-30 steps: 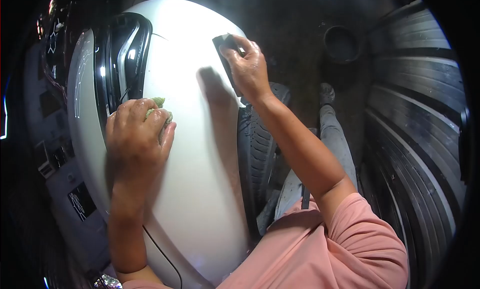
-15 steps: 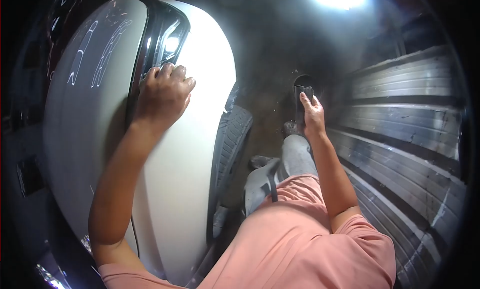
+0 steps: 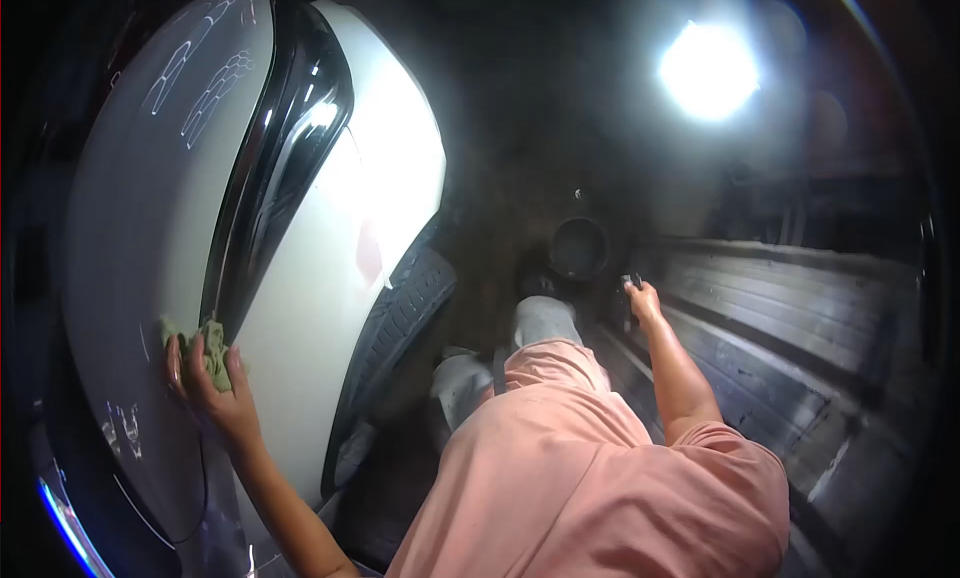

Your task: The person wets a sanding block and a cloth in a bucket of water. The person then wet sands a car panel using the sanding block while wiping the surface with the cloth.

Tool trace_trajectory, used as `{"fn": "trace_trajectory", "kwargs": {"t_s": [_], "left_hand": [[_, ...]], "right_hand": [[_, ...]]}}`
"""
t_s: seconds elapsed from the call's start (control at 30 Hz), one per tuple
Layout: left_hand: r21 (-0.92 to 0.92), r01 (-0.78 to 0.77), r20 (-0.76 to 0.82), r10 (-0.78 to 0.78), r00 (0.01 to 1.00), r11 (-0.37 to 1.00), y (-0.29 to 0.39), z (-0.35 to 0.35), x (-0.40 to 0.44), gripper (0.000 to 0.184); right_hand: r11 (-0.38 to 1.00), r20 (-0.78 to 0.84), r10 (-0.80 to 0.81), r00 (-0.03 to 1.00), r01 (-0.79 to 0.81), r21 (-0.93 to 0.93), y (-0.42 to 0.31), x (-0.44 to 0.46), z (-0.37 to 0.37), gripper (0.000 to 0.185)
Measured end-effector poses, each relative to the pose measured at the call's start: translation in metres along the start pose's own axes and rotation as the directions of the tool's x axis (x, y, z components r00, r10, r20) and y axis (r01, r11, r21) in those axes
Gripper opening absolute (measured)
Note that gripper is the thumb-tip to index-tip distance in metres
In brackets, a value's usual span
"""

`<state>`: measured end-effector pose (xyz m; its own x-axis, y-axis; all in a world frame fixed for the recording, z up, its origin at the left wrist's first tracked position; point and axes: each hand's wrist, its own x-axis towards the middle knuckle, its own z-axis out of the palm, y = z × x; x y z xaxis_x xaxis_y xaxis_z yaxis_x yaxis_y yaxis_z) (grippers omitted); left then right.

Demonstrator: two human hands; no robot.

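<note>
"Gripping what, are we?"

"We are holding a green cloth point(image 3: 214, 353) in our left hand point(image 3: 222, 403). Our fingers are bending over it, and bits of cloth are poking out between them."

"Where are we holding it?"

"We are pressing it on the white car point(image 3: 150, 238), right at the near end of the long dark headlight point(image 3: 285, 148). Our fingers are pointing up toward the headlight."

"And what are we doing with our right hand point(image 3: 646, 303)?"

"We are pinching a small dark block point(image 3: 629, 282). We are seeing only a bit of it, so we are not telling its whole shape. We are holding it up in the air, well apart from the car."

"What are we seeing near it?"

"We are seeing a round dark bucket point(image 3: 580, 219) just to the left of it, down on the floor. Ridged metal panels point(image 3: 740, 278) are standing on the other side."

"What else are we looking at?"

"We are looking at a black tire point(image 3: 395, 308) under the side of the car. A pink smudge point(image 3: 368, 253) is showing on the white part over it. A big bright light point(image 3: 710, 70) is shining up high. We are wearing a pink shirt point(image 3: 540, 458) and gray pants point(image 3: 545, 323), and we are standing between the car and the panels."
</note>
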<state>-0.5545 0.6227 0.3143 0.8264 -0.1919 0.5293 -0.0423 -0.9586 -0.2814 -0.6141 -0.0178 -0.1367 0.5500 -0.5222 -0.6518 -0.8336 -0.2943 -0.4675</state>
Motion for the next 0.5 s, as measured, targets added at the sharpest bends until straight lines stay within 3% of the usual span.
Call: {"fn": "trace_trajectory", "kwargs": {"t_s": [0.1, 0.3, 0.37, 0.43, 0.5], "left_hand": [[-0.006, -0.039, -0.058, 0.039, 0.998, 0.999, -0.007, 0.011, -0.01, 0.041], [0.087, -0.059, -0.13, 0.071, 0.989, 0.994, -0.017, 0.023, -0.025, 0.039], [0.084, -0.057, -0.145, 0.069, 0.987, 0.995, -0.02, 0.027, -0.026, 0.038], [0.088, -0.022, -0.141, 0.034, 0.989, 0.996, -0.021, 0.031, -0.029, 0.038], [0.137, -0.04, -0.126, 0.058, 0.99, 0.99, -0.026, 0.029, -0.031, 0.039]], "right_hand": [[0.983, 0.086, 0.027, 0.996, -0.011, -0.182, -0.009, 0.023, -0.004, 0.049], [0.864, 0.218, -0.094, 0.972, 0.188, -0.466, -0.025, 0.079, 0.046, 0.051], [0.796, 0.295, -0.088, 0.951, 0.245, -0.553, -0.028, 0.099, 0.07, 0.052], [0.678, 0.31, -0.212, 0.927, 0.368, -0.636, 0.012, 0.16, 0.112, 0.047], [0.633, 0.381, -0.146, 0.913, 0.382, -0.673, 0.013, 0.189, 0.138, 0.054]]}}
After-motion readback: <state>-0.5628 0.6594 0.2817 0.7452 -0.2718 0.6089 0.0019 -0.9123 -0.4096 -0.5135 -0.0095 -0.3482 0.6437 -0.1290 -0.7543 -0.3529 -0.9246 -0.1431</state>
